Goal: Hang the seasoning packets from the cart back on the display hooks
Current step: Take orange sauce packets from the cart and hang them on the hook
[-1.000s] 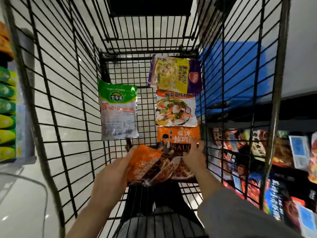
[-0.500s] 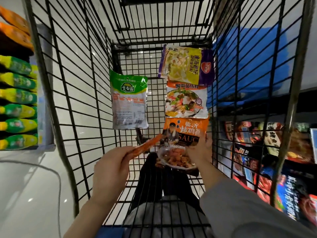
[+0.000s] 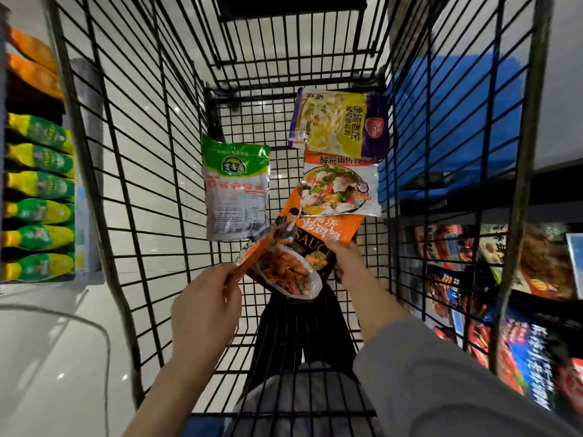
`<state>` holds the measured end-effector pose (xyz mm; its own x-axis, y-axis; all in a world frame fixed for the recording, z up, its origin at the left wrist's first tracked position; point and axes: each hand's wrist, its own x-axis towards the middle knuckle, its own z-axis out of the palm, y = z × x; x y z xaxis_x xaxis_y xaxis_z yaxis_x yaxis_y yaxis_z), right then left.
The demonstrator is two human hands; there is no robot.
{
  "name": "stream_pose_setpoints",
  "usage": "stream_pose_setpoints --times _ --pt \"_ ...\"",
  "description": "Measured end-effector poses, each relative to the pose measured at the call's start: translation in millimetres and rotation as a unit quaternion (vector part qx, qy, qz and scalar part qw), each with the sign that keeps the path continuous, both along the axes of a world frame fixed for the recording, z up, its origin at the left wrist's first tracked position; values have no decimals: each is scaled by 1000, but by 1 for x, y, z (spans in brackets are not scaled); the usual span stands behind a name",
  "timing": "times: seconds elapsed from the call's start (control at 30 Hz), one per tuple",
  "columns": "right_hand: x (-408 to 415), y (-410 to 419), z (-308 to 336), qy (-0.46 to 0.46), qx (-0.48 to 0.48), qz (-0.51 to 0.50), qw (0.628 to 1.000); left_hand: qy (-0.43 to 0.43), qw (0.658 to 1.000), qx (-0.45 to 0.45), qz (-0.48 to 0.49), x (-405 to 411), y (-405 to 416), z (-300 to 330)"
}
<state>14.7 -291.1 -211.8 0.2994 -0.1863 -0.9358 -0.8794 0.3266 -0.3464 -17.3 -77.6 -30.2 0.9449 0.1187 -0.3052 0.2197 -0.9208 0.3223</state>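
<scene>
My left hand (image 3: 205, 305) pinches a thin orange packet (image 3: 252, 257) by its edge; my right hand (image 3: 347, 263) grips the orange-and-black sauce packet (image 3: 315, 247), both low in the black wire cart (image 3: 126, 184). Lift straight toward six o'clock, easing out from under the fish-dish packet (image 3: 339, 187) at twelve.

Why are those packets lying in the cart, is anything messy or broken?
Nothing looks torn or spilled. The orange sauce packet sits crooked, tucked under the fish-soup packet, because the right hand is lifting it. The left hand pinches a thin orange packet.
</scene>
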Motion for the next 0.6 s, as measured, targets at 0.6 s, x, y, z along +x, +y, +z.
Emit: stream_pose_setpoints --times 0.6 --pt "-43 45 95 -73 -253 -14 965 -92 993 -25 -69 0 18 30"
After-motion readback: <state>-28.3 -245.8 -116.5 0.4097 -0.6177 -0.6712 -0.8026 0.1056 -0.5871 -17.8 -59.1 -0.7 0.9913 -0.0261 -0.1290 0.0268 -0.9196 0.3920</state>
